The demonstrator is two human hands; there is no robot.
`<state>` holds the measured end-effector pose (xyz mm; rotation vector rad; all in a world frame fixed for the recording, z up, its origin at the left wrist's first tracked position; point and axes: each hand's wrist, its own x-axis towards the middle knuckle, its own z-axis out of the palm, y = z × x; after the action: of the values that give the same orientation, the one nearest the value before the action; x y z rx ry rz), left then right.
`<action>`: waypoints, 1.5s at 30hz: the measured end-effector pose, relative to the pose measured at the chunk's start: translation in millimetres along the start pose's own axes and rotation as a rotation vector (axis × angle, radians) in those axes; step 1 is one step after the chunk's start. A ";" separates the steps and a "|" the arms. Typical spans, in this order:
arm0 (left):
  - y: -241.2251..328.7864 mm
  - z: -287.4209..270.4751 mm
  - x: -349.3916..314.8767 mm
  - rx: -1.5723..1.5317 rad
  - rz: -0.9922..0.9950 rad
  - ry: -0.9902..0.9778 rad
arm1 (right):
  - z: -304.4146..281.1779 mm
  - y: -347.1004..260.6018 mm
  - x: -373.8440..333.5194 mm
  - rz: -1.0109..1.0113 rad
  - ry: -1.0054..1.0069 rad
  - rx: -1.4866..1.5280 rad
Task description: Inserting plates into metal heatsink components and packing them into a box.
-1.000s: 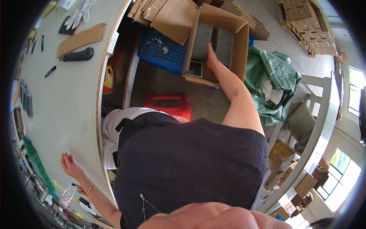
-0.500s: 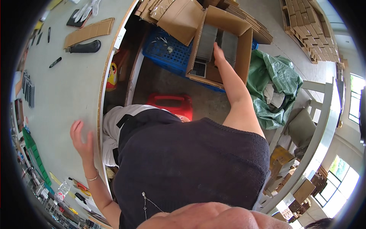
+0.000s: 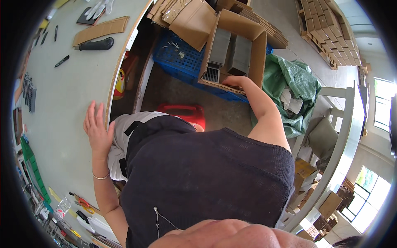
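My left hand [image 3: 98,129] lies on the light grey table [image 3: 70,124] by its edge, fingers stretched and holding nothing. At the front of an open cardboard box [image 3: 259,53], my right hand [image 3: 236,81] reaches inside, close to the near wall. Its fingertips are partly hidden, so whether they grip anything does not show. Two stacks of flat dark grey pieces stand in the box: a left stack [image 3: 220,46] and a right stack [image 3: 240,56]. Beside the right hand, at the near left corner, sits a grey slotted or finned piece [image 3: 212,74].
A blue plastic crate [image 3: 175,56] stands under and left of the box, with cardboard sheets [image 3: 192,25] behind. Right of the box lies a green tarp-like sack [image 3: 289,78]. A red stool [image 3: 186,112] is near me. A black-handled cutter [image 3: 97,44] and cardboard strip [image 3: 103,31] lie on the table.
My right hand has drawn back from the grey stacks to the box's near side. My left hand has moved forward and come down on the table edge.
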<state>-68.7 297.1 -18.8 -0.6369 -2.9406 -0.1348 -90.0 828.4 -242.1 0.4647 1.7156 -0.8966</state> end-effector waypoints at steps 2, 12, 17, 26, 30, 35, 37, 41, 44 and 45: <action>0.1 0.4 -0.7 0.008 0.000 0.005 | -0.1 -6.6 -5.0 -0.021 -0.009 -0.008; -1.8 -3.3 -5.7 -0.028 0.001 0.059 | 61.7 -65.6 -82.7 -0.430 0.662 -0.406; -0.6 -12.1 -9.2 -0.070 -0.023 0.087 | 78.8 -68.7 -99.2 -0.674 0.837 -0.666; -13.7 8.6 -9.7 -0.041 -0.003 0.162 | 67.7 -57.1 -72.1 -0.613 0.893 -1.060; -17.5 12.9 -11.5 -0.059 -0.026 0.117 | 70.6 -57.9 -68.1 -0.602 0.939 -1.092; -21.2 32.5 -17.2 -0.008 -0.059 0.123 | 74.3 -65.1 -65.8 -0.563 0.974 -1.222; -17.8 20.9 -16.5 -0.092 -0.037 0.070 | 86.9 -68.9 -78.0 -0.468 0.980 -1.211; -13.3 25.4 -14.9 -0.169 -0.030 0.099 | 89.5 -45.4 -65.3 -0.476 1.072 -1.234; -12.3 25.5 -14.1 -0.146 -0.036 0.086 | 87.6 -47.2 -62.1 -0.539 1.086 -1.232; -11.6 24.4 -13.5 -0.158 -0.042 0.078 | 86.8 -50.1 -62.7 -0.538 1.085 -1.200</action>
<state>-64.0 283.9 -45.5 -0.5760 -2.8886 -0.3902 -48.6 738.6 -177.4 -0.4636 3.0396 0.3060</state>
